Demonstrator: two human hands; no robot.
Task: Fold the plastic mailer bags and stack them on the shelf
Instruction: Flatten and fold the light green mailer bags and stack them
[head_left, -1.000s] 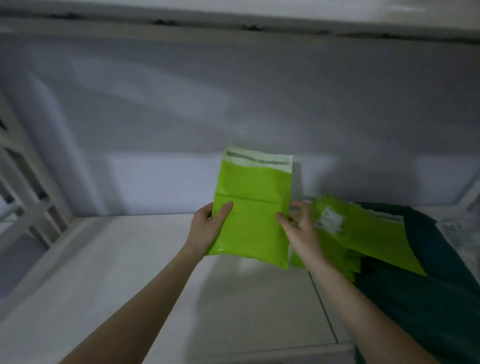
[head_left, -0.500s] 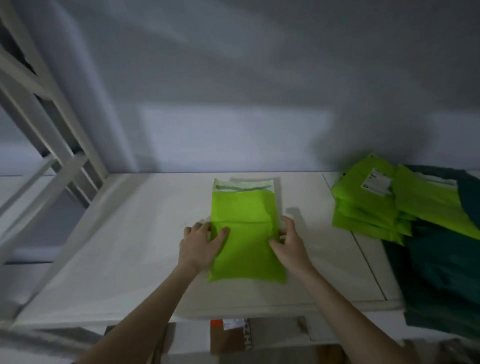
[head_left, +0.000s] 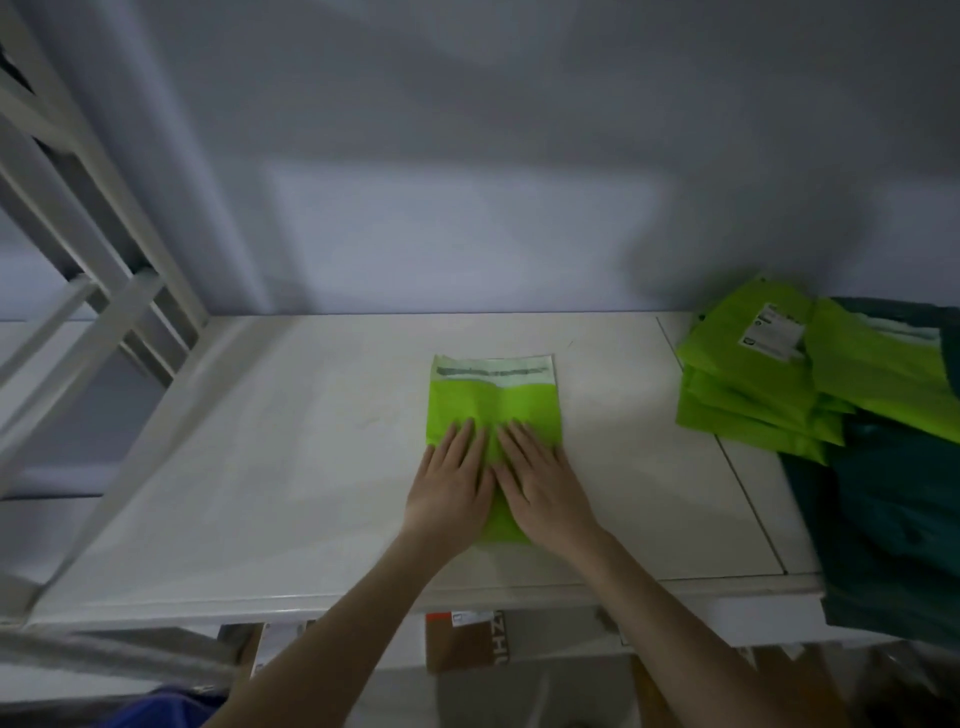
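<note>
A lime green mailer bag (head_left: 493, 402) with a pale printed strip at its far end lies flat on the white shelf (head_left: 291, 467). My left hand (head_left: 451, 486) presses on its near left half, fingers straight and together. Beside it my right hand (head_left: 540, 486) lies flat on the near right half. The two hands nearly touch and cover the bag's lower part. A stack of green mailer bags (head_left: 748, 384), one with a white label, sits at the shelf's right end.
Dark green bags (head_left: 893, 519) lie under and in front of the green stack at the right edge. A white slatted frame (head_left: 93, 291) rises at the left. A grey wall backs the shelf. Cardboard boxes (head_left: 467, 642) show below the front edge.
The bag went from being held upright to lying flat on the shelf. Both hands moved from gripping its side edges to pressing flat on top of it.
</note>
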